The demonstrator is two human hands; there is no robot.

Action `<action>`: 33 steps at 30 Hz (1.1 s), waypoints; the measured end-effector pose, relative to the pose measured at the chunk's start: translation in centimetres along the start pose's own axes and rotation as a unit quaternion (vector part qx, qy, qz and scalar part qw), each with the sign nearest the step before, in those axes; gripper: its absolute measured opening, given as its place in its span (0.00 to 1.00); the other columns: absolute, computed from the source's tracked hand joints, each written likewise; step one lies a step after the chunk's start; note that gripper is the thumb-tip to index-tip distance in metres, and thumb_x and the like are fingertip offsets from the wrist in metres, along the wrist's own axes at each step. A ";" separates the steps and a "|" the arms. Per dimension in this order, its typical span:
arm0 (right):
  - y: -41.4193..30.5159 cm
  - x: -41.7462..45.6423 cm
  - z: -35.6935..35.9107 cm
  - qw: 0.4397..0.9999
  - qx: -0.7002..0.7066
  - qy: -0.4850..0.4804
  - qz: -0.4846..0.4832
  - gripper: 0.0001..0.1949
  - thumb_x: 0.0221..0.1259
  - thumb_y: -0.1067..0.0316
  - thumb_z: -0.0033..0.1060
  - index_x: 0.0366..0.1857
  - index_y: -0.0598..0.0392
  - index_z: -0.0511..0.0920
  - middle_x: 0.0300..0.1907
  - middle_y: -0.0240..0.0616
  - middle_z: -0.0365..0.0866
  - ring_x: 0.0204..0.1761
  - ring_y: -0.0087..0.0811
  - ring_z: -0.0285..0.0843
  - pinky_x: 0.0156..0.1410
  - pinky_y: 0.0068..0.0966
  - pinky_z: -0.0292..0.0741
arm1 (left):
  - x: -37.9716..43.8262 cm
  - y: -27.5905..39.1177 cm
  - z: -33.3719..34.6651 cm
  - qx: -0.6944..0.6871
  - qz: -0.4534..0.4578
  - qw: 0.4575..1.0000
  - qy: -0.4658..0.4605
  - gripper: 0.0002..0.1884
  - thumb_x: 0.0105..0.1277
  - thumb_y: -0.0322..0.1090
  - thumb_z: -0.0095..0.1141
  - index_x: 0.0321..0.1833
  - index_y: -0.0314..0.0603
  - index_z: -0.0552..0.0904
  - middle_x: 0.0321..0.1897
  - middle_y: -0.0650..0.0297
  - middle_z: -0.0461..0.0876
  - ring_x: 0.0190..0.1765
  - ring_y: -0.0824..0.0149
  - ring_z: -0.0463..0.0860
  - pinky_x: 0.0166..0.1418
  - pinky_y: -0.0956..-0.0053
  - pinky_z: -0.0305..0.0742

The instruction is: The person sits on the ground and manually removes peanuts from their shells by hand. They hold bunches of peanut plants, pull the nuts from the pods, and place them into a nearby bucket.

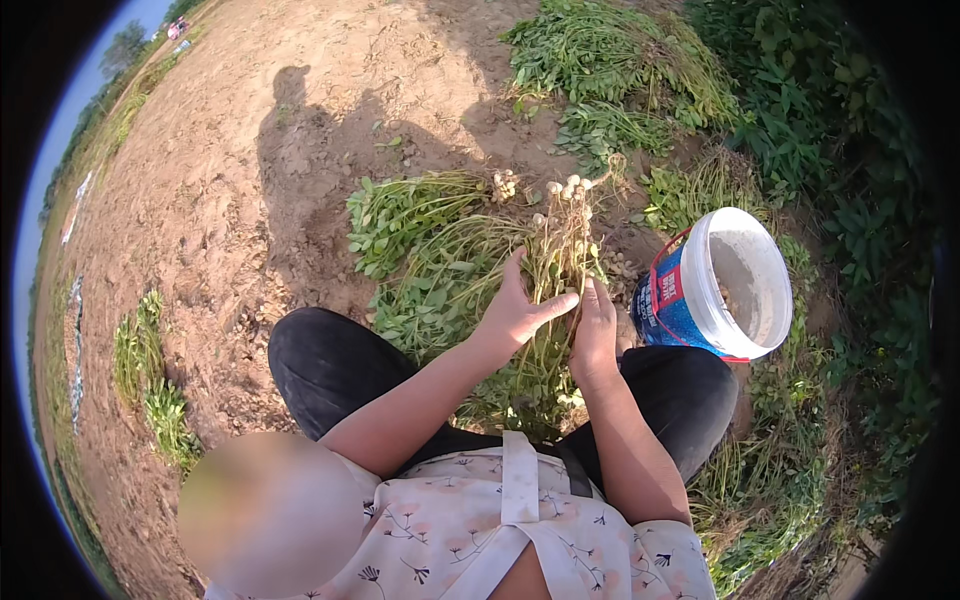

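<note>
A bunch of peanut plants (pixel 559 262) is between my two hands, with its roots and pale peanut pods (pixel 574 187) pointing away from me. My left hand (pixel 514 319) holds the stems from the left, its thumb laid across them and its index finger stretched upward. On the other side, my right hand (pixel 595 334) presses against the stems with its fingers together. The leafy ends hang down between my knees. More pulled peanut plants (pixel 450 274) lie on the soil just left of the bunch, and a small cluster of pods (pixel 504 184) shows at their root end.
A blue and white plastic bucket (pixel 746 345) with a red handle tilts beside my right knee; bits of something lie inside it. Heaps of peanut plants (pixel 600 60) lie ahead. Dense green plants (pixel 847 150) border the right side. Bare soil (pixel 210 187) stretches to the left.
</note>
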State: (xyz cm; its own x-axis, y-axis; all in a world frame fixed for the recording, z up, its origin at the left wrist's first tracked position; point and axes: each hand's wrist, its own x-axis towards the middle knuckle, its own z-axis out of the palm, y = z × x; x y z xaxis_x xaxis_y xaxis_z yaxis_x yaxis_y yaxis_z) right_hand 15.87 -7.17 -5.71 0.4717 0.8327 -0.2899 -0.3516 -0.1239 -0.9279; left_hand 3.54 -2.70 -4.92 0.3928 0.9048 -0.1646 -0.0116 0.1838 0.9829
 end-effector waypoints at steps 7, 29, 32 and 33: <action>2.5 -1.5 1.1 0.997 -0.026 -0.055 -0.050 0.15 0.78 0.72 0.41 0.62 0.65 0.71 0.53 0.41 0.80 0.53 0.28 0.75 0.60 0.25 0.72 | 0.9 -3.9 0.5 0.014 0.055 0.998 -0.038 0.41 0.69 0.42 0.68 0.76 0.33 0.56 0.64 0.52 0.76 0.65 0.61 0.77 0.71 0.66 0.69; -14.4 3.7 -1.1 0.982 -0.123 -0.050 -0.137 0.25 0.79 0.54 0.51 0.68 0.64 0.69 0.65 0.47 0.75 0.68 0.37 0.73 0.72 0.35 0.72 | 1.7 9.0 -4.1 -0.086 0.035 0.972 -0.218 0.24 0.74 0.26 0.54 0.71 0.38 0.68 0.45 0.59 0.84 0.33 0.72 0.79 0.36 0.77 0.74; -14.2 5.6 -1.6 0.984 -0.090 -0.124 -0.093 0.32 0.80 0.46 0.47 0.73 0.64 0.63 0.71 0.50 0.68 0.74 0.41 0.65 0.77 0.40 0.65 | 2.4 9.4 -4.2 -0.078 0.018 0.964 -0.252 0.20 0.73 0.28 0.55 0.66 0.36 0.71 0.47 0.60 0.83 0.32 0.71 0.80 0.35 0.76 0.74; -13.1 6.3 -1.7 0.984 -0.036 -0.169 -0.053 0.35 0.80 0.41 0.43 0.76 0.62 0.59 0.75 0.50 0.63 0.77 0.44 0.60 0.79 0.44 0.61 | 2.6 9.2 -4.3 -0.084 0.009 0.963 -0.254 0.20 0.73 0.29 0.55 0.66 0.36 0.71 0.47 0.60 0.83 0.32 0.70 0.80 0.35 0.76 0.74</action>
State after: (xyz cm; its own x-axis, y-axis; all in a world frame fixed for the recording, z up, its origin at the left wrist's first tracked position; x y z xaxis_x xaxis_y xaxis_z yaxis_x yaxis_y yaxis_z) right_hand 24.85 -1.22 4.19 0.2020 0.9734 -0.1080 -0.2519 -0.0549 -0.9662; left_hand 0.51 3.01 3.38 0.7903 0.6111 -0.0437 -0.1546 0.2678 0.9510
